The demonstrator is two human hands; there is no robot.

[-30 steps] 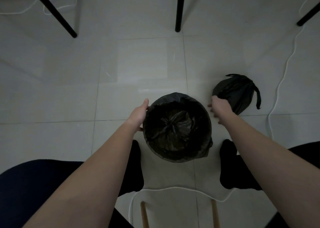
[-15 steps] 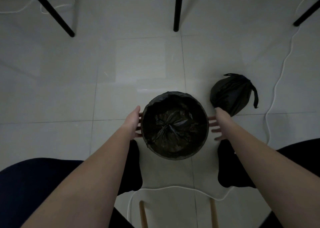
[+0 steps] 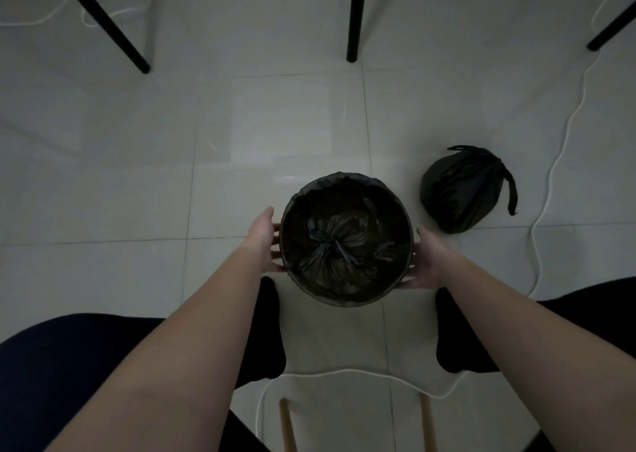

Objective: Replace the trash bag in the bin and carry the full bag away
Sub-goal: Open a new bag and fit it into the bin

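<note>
Left grip (image 3: 265, 240) and right grip (image 3: 426, 262) slid down, open-fingered against the bin (image 3: 344, 301) (nothing clenched). Squeezing might pop the liner (image 3: 344, 245) off its rim.

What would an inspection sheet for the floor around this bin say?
Surface: pale glossy tiled floor, dimly lit.
Job's things: round dark bin upright, black plastic liner folded over its rim; tied full black trash bag on the floor right of it, apart.
Clutter: nothing seen.
Grippers: left hand and right hand open, flanking the bin's sides.
Cables: white cable snakes along the right; second white cable curves across the near floor.
Surroundings: black furniture legs ahead; wooden legs nearest the camera.
</note>
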